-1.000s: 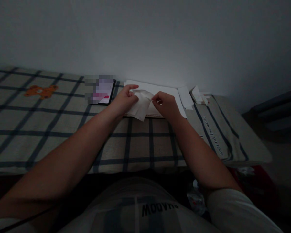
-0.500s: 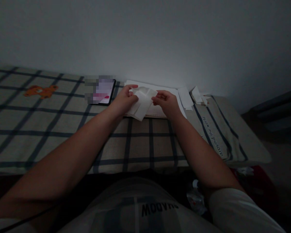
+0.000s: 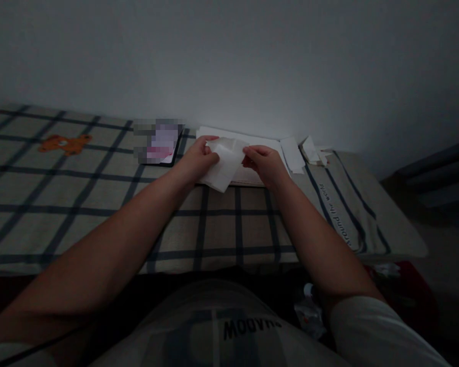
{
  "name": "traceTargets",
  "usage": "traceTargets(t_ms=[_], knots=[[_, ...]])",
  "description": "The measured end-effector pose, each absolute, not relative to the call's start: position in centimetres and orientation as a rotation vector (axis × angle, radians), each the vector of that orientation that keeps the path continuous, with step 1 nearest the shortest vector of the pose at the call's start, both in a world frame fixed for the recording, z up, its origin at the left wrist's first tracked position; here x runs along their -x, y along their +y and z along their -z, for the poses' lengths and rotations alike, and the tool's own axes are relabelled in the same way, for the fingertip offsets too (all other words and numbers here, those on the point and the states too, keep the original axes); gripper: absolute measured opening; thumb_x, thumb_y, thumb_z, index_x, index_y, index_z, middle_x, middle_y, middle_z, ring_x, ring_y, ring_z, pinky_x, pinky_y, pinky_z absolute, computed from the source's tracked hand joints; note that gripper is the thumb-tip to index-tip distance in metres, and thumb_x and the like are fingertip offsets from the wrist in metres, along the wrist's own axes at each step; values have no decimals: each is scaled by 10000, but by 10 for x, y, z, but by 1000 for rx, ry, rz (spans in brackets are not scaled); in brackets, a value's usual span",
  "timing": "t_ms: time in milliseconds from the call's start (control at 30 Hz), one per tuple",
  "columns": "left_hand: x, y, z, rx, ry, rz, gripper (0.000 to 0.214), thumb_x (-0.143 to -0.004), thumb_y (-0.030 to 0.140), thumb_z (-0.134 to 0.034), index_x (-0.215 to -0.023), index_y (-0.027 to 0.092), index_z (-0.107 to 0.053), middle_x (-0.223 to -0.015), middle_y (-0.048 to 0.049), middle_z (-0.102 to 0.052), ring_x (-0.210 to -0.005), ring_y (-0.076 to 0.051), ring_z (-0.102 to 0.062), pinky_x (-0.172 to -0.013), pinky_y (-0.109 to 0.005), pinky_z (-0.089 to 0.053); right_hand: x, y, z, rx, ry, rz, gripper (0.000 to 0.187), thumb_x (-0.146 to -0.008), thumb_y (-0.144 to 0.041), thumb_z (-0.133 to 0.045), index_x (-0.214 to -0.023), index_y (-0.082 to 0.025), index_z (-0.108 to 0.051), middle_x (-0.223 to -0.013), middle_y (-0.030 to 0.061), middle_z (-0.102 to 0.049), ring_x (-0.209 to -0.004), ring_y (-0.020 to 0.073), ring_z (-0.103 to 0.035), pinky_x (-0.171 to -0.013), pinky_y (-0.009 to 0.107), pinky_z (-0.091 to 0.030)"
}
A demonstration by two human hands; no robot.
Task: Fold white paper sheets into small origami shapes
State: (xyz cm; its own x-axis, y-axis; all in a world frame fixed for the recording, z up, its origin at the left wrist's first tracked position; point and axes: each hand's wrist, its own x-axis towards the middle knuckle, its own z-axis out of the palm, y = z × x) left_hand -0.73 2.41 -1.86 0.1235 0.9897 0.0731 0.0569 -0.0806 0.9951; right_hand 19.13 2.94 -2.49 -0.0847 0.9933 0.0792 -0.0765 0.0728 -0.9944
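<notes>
White paper (image 3: 225,168) looks flatter than a second ago, left hand (image 3: 199,158) and right hand (image 3: 265,162) pinching it closed-fingered; cloth's (image 3: 220,224) right end says "Around the world".

the right fingers (image 3: 254,153) have shifted to the upper corner of the white paper (image 3: 226,163), now flatter.

White paper (image 3: 226,165); beige cloth (image 3: 219,229) — blue-checked; orange bear (image 3: 66,145).

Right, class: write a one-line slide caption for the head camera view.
Left hand and right hand hold thin white paper over white sheets on a checked cloth, a lit screen at left.
</notes>
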Motion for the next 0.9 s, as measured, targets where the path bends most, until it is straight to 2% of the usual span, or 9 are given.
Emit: traceTargets(t_ms=[200, 333, 467, 567, 700, 800, 900], knots=[[7, 21, 16, -1368, 1203, -1111, 592, -677, 82, -574, -1250, 229, -554, -744, 25, -559, -589, -127, -522, -584, -245, -416, -194, 34, 31, 1089, -1307, -1177, 219, -690, -368, -806, -695, -196, -671, -684, 3, -651, -664, 120, -601, -729, 316, -535], [8, 20, 15, -1437, 1227, -1083, 564, -687, 112, -583, -1242, 212, -583, -782, 7, -597, -636, -142, -551, -601, -258, -443, -196, 36, 34, 1145, -1361, -1103, 225, -696, -370, -801, -660, -197, -663, -647, 1, -642, -636, 123, -589, -700, 318, -512], [11, 20, 10, -1570, 1292, -1055, 450, -715, 239, -655, -1163, 192, -652, -1022, -56, -684, -863, -201, -627, -722, -308, -518, -197, 34, 31, 1202, -1414, -1058, 208, -699, -360, -797, -673, -192, -677, -641, 2, -654, -620, 124, -590, -667, 310, -488], [14, 18, 3, -1542, 1245, -1091, 432, -780, 393, -640, -1164, 202, -686, -1205, -73, -686, -1031, -236, -634, -812, -347, -538, -197, 31, 29, 1219, -1425, -1071, 200, -691, -347, -803, -688, -185, -685, -639, 5, -662, -606, 123, -591, -641, 300, -476], [18, 17, -4, -1615, 1281, -1077, 382, -763, 453, -691, -1027, 189, -773, -1087, -75, -756, -1015, -243, -655, -894, -360, -513, -196, 27, 26, 1228, -1522, -1121, 211, -706, -359, -798, -687, -182, -684, -631, 8, -666, -598, 121, -592, -623, 289, -475], [20, 16, -4, -1720, 1357, -931, 285, -718, 419, -749, -898, 205, -809, -926, -62, -780, -893, -233, -676, -819, -334, -514, -193, 22, 22, 1241, -1608, -1178, 230, -718, -374, -798, -693, -174, -690, -629, 13, -673, -595, 121, -597, -629, 287, -487], [22, 16, -1, -1775, 1424, -818, 217, -728, 403, -740, -815, 219, -814, -806, -48, -770, -774, -211, -668, -709, -308, -497, -191, 17, 19, 1240, -1632, -1233, 218, -719, -354, -803, -690, -170, -689, -634, 16, -678, -597, 119, -603, -632, 285, -489]])
